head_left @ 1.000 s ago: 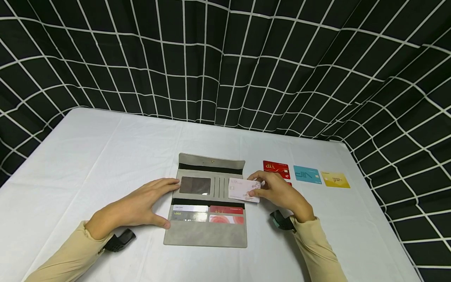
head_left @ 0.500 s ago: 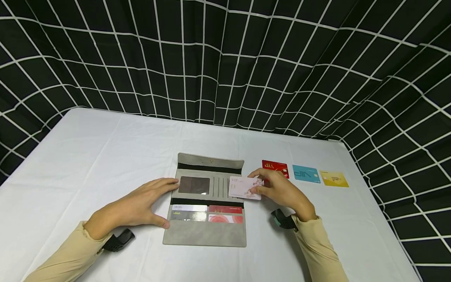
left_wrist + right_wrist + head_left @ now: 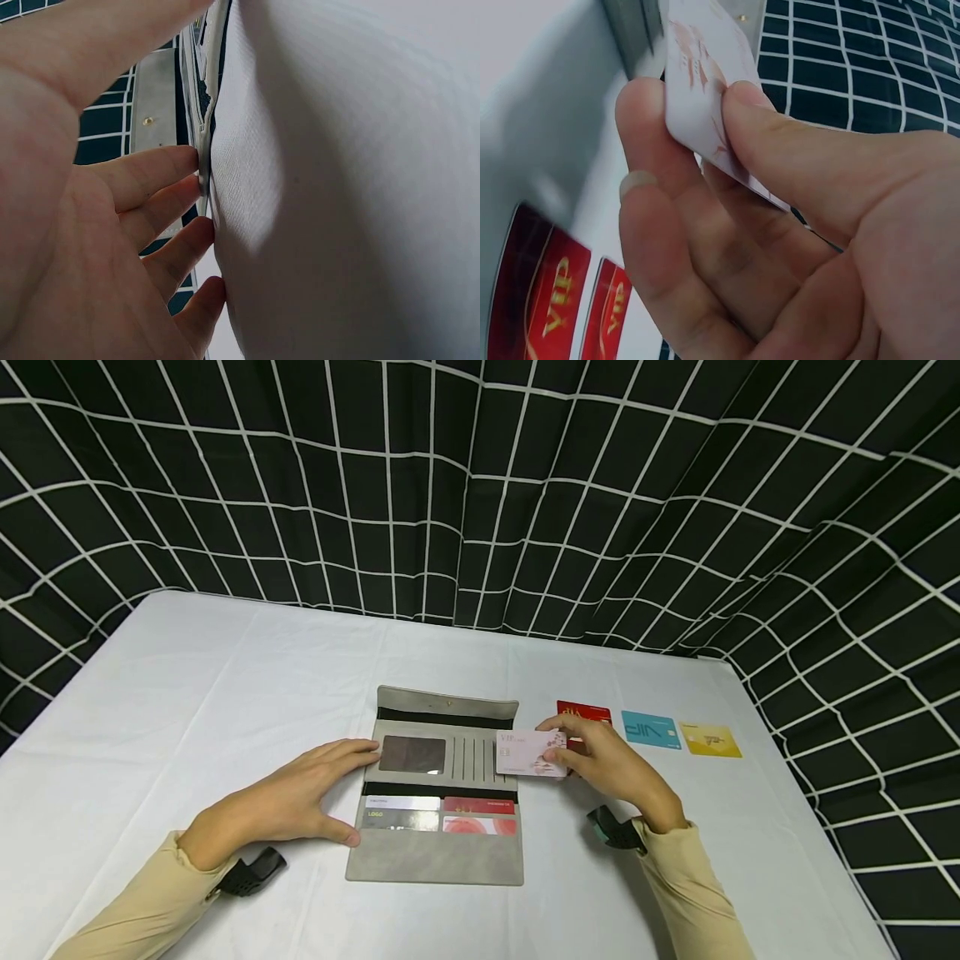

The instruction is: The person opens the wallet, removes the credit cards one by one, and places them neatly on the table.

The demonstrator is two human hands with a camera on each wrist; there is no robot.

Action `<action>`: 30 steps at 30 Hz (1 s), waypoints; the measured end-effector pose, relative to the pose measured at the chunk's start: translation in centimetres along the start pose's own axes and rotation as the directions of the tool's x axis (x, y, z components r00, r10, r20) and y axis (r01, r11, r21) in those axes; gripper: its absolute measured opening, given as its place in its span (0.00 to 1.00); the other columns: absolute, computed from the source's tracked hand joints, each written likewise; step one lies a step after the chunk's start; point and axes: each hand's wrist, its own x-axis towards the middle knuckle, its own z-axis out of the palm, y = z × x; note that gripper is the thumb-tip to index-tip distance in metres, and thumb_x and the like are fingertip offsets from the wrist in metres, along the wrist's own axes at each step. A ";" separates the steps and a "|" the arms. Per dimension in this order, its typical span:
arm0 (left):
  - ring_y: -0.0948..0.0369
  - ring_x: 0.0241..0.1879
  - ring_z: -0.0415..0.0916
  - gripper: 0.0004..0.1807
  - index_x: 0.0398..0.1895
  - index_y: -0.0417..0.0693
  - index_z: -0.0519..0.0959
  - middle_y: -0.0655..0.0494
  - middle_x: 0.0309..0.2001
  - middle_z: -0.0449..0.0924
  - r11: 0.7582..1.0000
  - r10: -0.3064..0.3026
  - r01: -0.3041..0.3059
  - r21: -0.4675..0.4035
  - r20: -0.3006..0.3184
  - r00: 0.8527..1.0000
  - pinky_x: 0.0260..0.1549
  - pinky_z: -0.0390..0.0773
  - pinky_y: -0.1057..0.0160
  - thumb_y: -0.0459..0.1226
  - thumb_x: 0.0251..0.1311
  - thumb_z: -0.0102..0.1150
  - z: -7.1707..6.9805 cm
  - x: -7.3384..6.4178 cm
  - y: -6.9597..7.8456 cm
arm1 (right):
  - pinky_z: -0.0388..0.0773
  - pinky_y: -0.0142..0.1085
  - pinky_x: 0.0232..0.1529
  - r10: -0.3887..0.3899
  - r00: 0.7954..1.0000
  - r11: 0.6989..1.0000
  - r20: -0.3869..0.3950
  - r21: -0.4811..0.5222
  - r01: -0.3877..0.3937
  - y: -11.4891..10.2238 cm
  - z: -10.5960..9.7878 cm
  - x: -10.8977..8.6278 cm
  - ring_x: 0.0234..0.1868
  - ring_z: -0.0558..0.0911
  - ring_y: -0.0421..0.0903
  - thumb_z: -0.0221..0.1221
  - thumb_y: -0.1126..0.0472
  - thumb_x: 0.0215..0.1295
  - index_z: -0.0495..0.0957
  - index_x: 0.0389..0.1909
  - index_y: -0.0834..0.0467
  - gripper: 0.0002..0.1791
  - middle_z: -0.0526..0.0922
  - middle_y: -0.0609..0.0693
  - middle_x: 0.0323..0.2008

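Observation:
A grey wallet (image 3: 435, 860) lies unfolded on the white table, with a clear window, slots in its upper half and several cards tucked in its lower pockets. My left hand (image 3: 300, 793) rests at the wallet's left edge, fingers extended and fingertips against it; the left wrist view shows those fingers (image 3: 169, 180) at the edge. Between thumb and fingers my right hand (image 3: 611, 768) pinches a pale pink VIP card (image 3: 525, 753), which overlaps the right end of the upper slots in the head view. In the right wrist view the pink card (image 3: 697, 82) tilts up from the fingers.
Right of the wallet lie a red VIP card (image 3: 581, 710), a blue card (image 3: 651, 730) and a yellow card (image 3: 710, 740). Part of another red card (image 3: 607, 315) shows in the right wrist view. A black gridded curtain (image 3: 420, 510) hangs behind the table.
My right hand has drawn the pink card slightly up and to the right, uncovering more of the wallet's upper slots. The left hand has stayed at the wallet's edge.

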 end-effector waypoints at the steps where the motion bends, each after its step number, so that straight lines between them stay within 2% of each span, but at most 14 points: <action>1: 0.43 0.73 0.58 0.55 0.72 0.42 0.65 0.48 0.74 0.62 1.000 0.000 0.000 0.000 -0.002 1.000 0.69 0.60 0.36 0.59 0.42 0.74 0.0 0.0 0.0 | 0.85 0.39 0.47 0.002 1.000 1.000 -0.002 0.002 -0.002 0.1 -0.1 -0.1 0.45 0.81 0.49 0.63 0.64 0.65 0.78 0.55 0.58 0.18 0.82 0.55 0.51; 7: 0.43 0.73 0.58 0.55 0.72 0.42 0.65 0.48 0.74 0.62 1.000 0.005 -0.005 0.002 -0.013 1.000 0.69 0.60 0.36 0.58 0.42 0.74 -0.1 0.0 0.1 | 0.81 0.32 0.39 0.027 1.000 1.000 -0.011 -0.009 -0.027 0.8 -0.6 -0.7 0.42 0.81 0.47 0.63 0.63 0.65 0.77 0.56 0.59 0.19 0.82 0.56 0.51; 11: 0.43 0.73 0.58 0.55 0.72 0.42 0.65 0.48 0.74 0.62 1.000 0.004 -0.004 -0.001 -0.009 1.000 0.69 0.60 0.36 0.58 0.42 0.74 -0.1 0.0 0.2 | 0.78 0.31 0.37 0.039 0.999 0.999 -0.021 -0.036 -0.039 1.1 -0.9 -1.0 0.41 0.79 0.47 0.64 0.62 0.65 0.77 0.57 0.58 0.20 0.83 0.55 0.48; 20: 0.43 0.73 0.58 0.56 0.72 0.42 0.65 0.48 0.74 0.62 1.000 0.005 -0.005 0.002 -0.011 1.000 0.69 0.61 0.36 0.59 0.42 0.74 0.0 0.0 0.1 | 0.77 0.38 0.46 0.040 0.998 0.995 -0.051 -0.090 -0.044 1.9 -1.2 -1.6 0.46 0.77 0.48 0.64 0.60 0.64 0.78 0.57 0.58 0.20 0.83 0.53 0.49; 30: 0.43 0.73 0.58 0.56 0.72 0.42 0.65 0.48 0.74 0.62 1.000 0.005 -0.005 0.002 -0.012 1.000 0.69 0.60 0.36 0.59 0.41 0.74 0.0 0.0 0.0 | 0.77 0.29 0.40 0.035 0.997 0.995 -0.073 -0.094 -0.042 2.6 -1.7 -2.3 0.46 0.76 0.48 0.64 0.61 0.64 0.78 0.57 0.60 0.20 0.82 0.55 0.49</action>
